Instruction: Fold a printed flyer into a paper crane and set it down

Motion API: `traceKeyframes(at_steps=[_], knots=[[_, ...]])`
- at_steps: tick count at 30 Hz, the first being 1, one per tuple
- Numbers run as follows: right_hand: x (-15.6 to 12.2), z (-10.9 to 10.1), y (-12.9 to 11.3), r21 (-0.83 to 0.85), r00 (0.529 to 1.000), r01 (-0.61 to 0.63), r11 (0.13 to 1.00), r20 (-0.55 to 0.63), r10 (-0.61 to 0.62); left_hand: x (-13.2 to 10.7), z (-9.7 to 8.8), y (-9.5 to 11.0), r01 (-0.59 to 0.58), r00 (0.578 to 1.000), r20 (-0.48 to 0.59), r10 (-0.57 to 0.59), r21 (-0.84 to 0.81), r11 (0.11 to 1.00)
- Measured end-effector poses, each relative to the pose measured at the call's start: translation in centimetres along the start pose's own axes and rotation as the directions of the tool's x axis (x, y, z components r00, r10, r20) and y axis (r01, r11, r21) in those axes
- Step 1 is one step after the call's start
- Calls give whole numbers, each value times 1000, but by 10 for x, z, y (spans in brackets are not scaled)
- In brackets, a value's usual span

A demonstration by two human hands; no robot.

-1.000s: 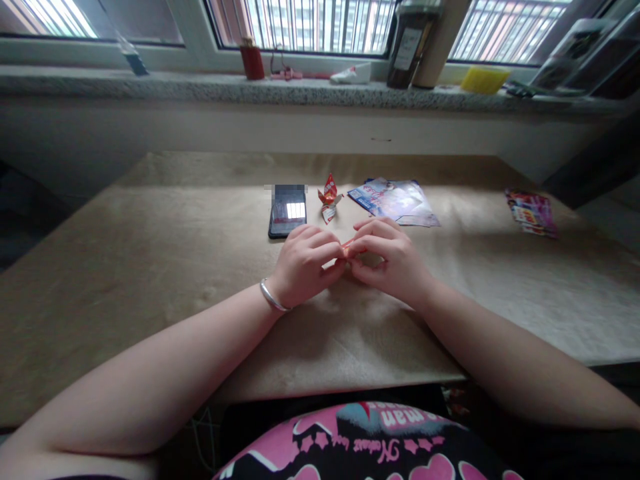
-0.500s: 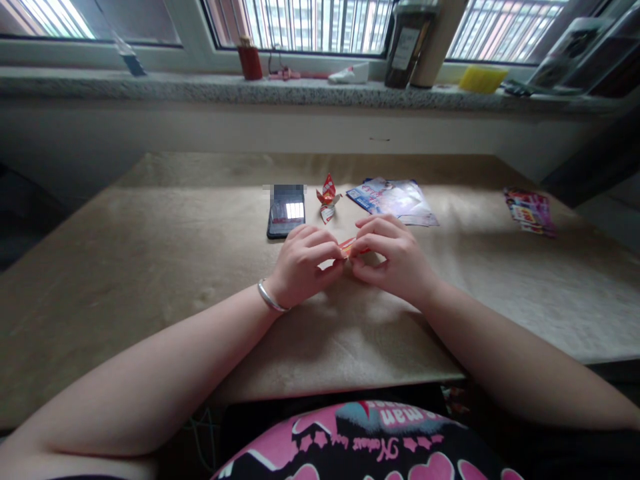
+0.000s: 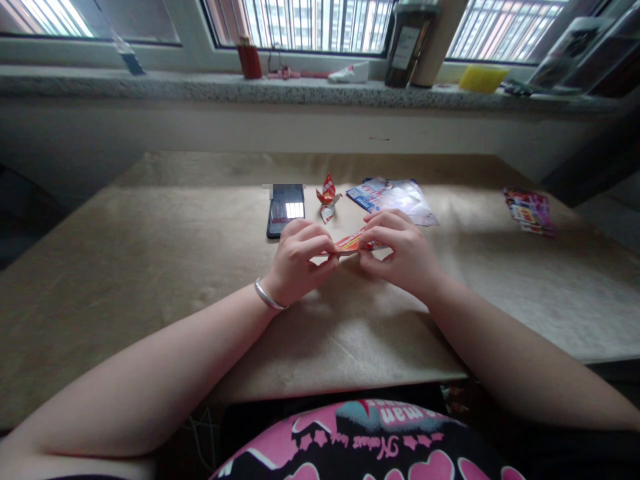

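Note:
Between my two hands is a red and orange printed paper strip [image 3: 350, 241], held flat above the table. My left hand [image 3: 303, 257], with a silver bangle at the wrist, pinches its left part between thumb and fingers. On the other side my right hand [image 3: 397, 247] is closed on the right part, and the fingers cover some of it. Just beyond them stands a folded red and white paper piece [image 3: 328, 199] with pointed ends. A black phone [image 3: 286, 212] lies behind my left hand. Glossy printed sheets [image 3: 395, 197] lie behind my right hand.
Small colourful printed papers [image 3: 530, 212] lie at the right of the table [image 3: 150, 267]. On the stone windowsill [image 3: 190, 87] are a red bottle [image 3: 249, 60], a tall dark container [image 3: 409, 47] and a yellow object [image 3: 483, 79].
My hands have moved slightly apart, and more of the red and orange paper strip shows between them. The things on the table lie as before.

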State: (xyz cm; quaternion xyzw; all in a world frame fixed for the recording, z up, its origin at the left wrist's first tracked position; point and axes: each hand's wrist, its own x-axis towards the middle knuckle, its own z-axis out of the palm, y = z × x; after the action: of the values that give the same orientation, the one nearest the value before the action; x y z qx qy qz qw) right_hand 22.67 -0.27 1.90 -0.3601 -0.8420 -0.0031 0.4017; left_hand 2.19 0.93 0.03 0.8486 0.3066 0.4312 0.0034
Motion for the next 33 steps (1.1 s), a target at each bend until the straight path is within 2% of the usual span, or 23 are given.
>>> traceKeyframes(at_steps=[7, 12, 21, 27, 33], knots=[[0, -1, 0, -26, 1000, -3, 1000, -10, 3, 1, -1, 0, -23, 999, -37, 24, 3, 1000], [0, -1, -1, -18, 1000, 12, 1000, -12, -12, 1, -3, -1, -19, 1000, -3, 19, -2, 1000], [1, -4, -1, 10, 995, 5, 1000, -102, -4, -1, -1, -9, 171, 984, 77, -159, -192, 966], [2, -6, 0, 16, 994, 31, 999, -107, -30, -3, -1, -16, 243, 968, 13, -249, -268, 932], [2, -5, 4, 52, 995, 49, 997, -84, -45, -3, -2, -16, 251, 958, -89, -273, -204, 946]])
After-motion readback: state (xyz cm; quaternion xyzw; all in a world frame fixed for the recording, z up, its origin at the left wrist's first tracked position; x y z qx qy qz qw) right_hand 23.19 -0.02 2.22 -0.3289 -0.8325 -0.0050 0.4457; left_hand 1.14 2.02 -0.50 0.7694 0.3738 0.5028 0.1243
